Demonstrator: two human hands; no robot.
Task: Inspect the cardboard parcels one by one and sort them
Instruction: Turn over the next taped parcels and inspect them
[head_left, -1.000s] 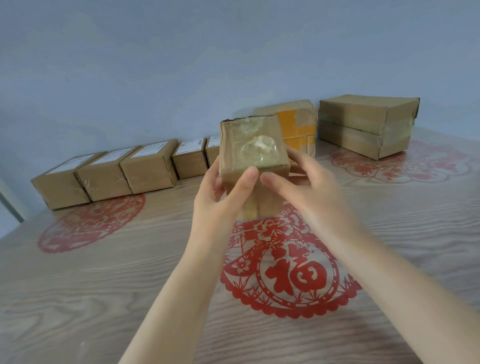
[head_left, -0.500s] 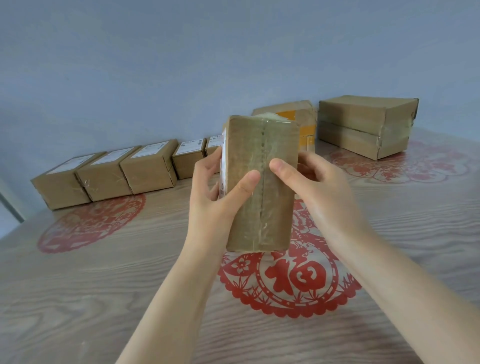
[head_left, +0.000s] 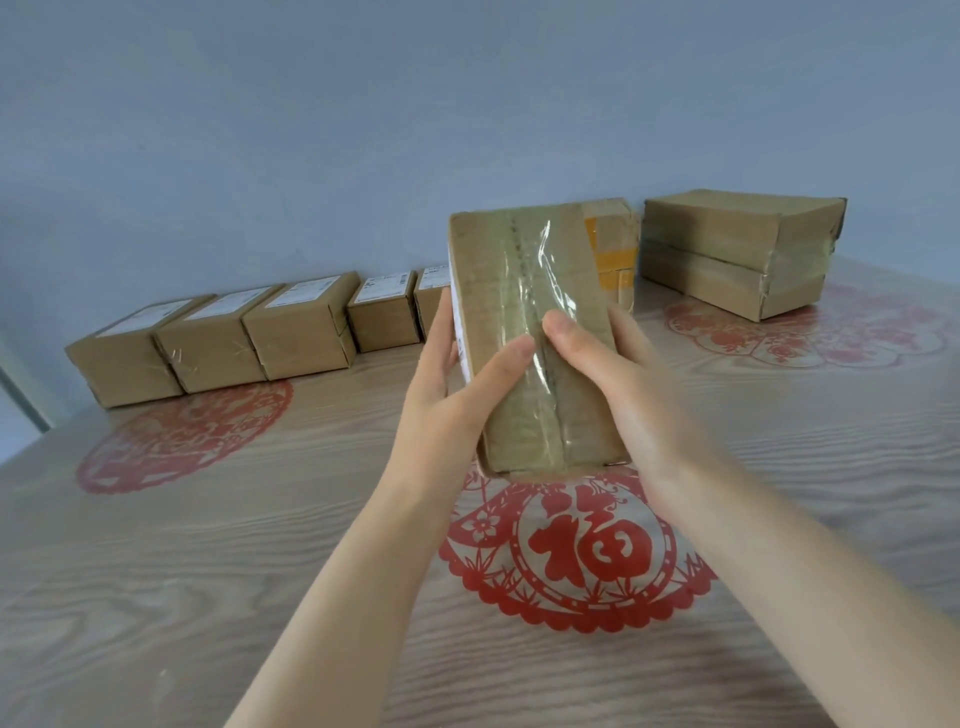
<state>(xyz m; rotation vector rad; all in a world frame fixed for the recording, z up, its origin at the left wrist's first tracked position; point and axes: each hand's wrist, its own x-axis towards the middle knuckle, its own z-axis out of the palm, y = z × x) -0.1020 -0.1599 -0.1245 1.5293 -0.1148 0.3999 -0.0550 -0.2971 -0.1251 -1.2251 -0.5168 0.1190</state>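
Parcel (head_left: 524, 291) tilted; left hand (head_left: 441, 410), right hand (head_left: 623, 384) grip; cutout (head_left: 587, 551) 福.

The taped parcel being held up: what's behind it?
Behind the held parcel an orange-taped box peeks out; its rest is covered. The labelled row's fifth box is partly hidden behind it too.

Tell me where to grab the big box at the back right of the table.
Probably by its two short ends, one hand each, from the front: the big box lies flat and long. Its left end looks close to the yellow-taped box, so slide it forward first.
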